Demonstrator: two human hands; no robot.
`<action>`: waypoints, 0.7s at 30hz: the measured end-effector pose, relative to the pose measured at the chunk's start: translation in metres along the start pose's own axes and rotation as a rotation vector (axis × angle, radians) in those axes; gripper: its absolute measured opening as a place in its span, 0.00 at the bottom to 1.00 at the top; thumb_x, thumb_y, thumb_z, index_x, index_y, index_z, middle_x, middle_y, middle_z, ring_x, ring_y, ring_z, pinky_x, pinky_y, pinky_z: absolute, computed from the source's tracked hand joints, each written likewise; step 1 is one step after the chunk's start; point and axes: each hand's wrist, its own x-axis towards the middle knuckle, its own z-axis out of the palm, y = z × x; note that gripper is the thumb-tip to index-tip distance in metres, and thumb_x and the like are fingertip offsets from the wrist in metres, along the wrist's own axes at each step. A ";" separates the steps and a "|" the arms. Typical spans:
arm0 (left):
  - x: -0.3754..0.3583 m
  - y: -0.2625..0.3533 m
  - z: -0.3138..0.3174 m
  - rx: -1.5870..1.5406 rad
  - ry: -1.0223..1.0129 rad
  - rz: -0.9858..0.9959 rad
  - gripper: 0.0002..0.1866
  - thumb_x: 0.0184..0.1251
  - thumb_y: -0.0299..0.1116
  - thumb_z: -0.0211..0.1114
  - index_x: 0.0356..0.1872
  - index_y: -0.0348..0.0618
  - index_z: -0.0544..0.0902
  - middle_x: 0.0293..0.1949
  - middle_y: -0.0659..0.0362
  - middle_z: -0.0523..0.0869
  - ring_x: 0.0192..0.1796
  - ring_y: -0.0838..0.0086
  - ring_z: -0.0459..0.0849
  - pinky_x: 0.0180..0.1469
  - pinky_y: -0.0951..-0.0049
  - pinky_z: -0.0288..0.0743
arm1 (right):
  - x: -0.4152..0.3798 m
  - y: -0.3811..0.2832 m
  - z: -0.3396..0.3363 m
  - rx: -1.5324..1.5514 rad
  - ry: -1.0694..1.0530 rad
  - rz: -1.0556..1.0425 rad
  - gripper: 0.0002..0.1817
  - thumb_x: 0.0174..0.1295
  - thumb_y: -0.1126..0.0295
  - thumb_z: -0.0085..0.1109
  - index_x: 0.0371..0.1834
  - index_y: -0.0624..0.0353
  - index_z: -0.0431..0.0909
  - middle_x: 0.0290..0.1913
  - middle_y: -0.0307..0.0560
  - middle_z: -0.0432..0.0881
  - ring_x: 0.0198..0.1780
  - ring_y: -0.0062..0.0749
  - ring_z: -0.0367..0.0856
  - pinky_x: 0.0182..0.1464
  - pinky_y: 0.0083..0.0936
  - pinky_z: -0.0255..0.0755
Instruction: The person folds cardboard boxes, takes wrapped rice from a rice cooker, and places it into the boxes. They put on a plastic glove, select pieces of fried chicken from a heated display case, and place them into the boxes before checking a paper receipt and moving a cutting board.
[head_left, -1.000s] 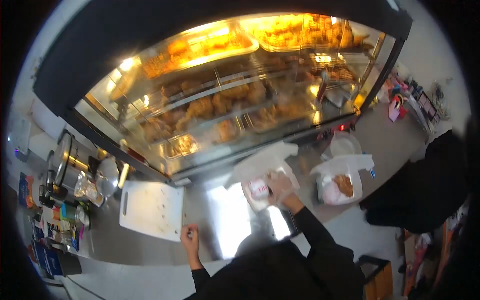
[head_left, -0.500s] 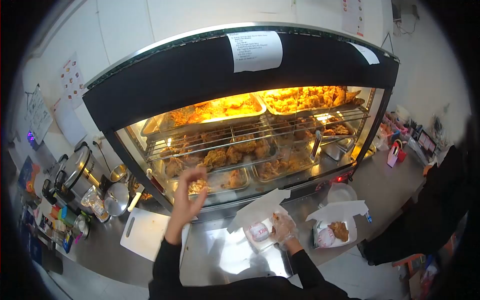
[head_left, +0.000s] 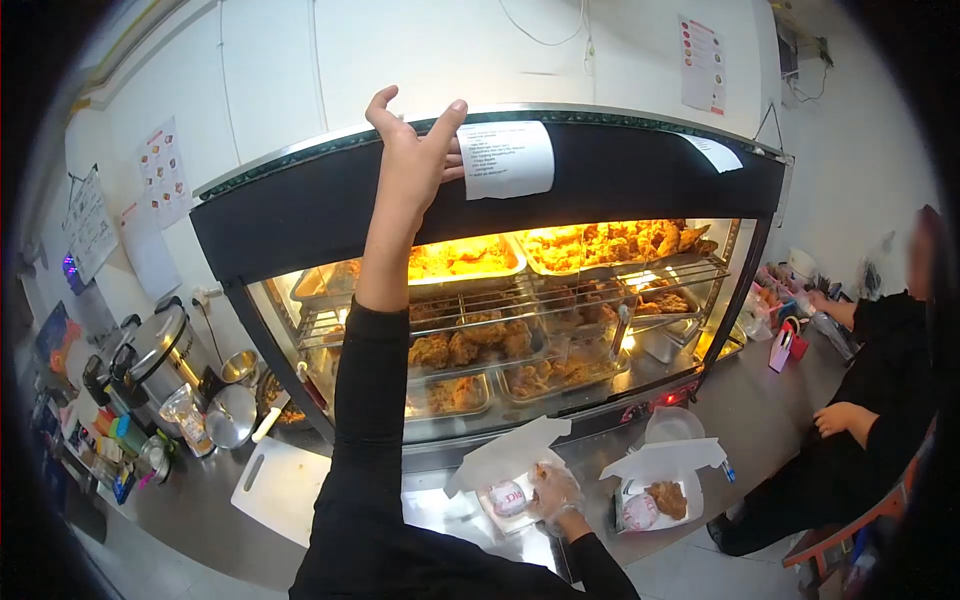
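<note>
My left hand (head_left: 418, 140) is raised in front of the black top panel of the warmer, bare, with fingers apart. Some of its fingertips are right at the left edge of a printed paper slip (head_left: 508, 162) stuck there. Down on the steel counter, my right hand (head_left: 557, 493), in a clear plastic glove, grips a brown piece of fried chicken (head_left: 542, 470), mostly covered by the fingers. This hand is over an open white carton (head_left: 512, 522), beside a wrapped rice bundle (head_left: 506, 498). To its right stands a second open carton (head_left: 665, 460) with fried chicken and another wrapped bundle.
The glass warmer (head_left: 480, 375) holds trays of fried chicken on lit shelves. A white cutting board (head_left: 285, 492), a knife (head_left: 268, 420) and a large pot (head_left: 165, 345) are at left. Another person (head_left: 870, 370) sits at right by the counter. A round clear lid (head_left: 675, 425) lies behind the second carton.
My left hand has risen from before the glass to the paper slip on the top panel. My right hand stays at the carton. The view has tilted up; more of the other person shows.
</note>
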 end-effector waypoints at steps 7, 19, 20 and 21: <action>0.005 -0.005 -0.001 -0.013 0.002 -0.020 0.41 0.53 0.39 0.61 0.56 0.39 0.40 0.23 0.49 0.76 0.23 0.69 0.80 0.27 0.76 0.77 | -0.001 0.001 0.002 -0.037 0.080 -0.040 0.25 0.33 0.58 0.59 0.38 0.55 0.74 0.45 0.52 0.70 0.48 0.45 0.69 0.50 0.35 0.64; 0.008 -0.026 0.012 0.346 0.065 0.183 0.53 0.37 0.32 0.73 0.58 0.39 0.38 0.37 0.41 0.75 0.34 0.65 0.80 0.38 0.71 0.76 | -0.002 -0.009 -0.012 0.030 0.224 -0.025 0.21 0.28 0.63 0.61 0.31 0.55 0.75 0.41 0.49 0.71 0.44 0.43 0.70 0.46 0.33 0.67; -0.002 -0.030 0.013 0.224 0.018 0.136 0.51 0.39 0.29 0.71 0.57 0.41 0.40 0.37 0.41 0.75 0.35 0.64 0.80 0.37 0.71 0.76 | -0.003 -0.008 -0.010 0.032 0.260 -0.036 0.20 0.29 0.63 0.60 0.32 0.55 0.75 0.41 0.50 0.71 0.44 0.43 0.70 0.46 0.34 0.66; -0.013 -0.038 0.014 0.103 -0.027 0.086 0.49 0.40 0.27 0.70 0.57 0.43 0.41 0.37 0.41 0.75 0.35 0.64 0.80 0.36 0.72 0.76 | -0.003 -0.006 -0.004 0.034 0.293 -0.048 0.20 0.29 0.64 0.60 0.32 0.55 0.75 0.40 0.50 0.72 0.44 0.43 0.70 0.46 0.34 0.66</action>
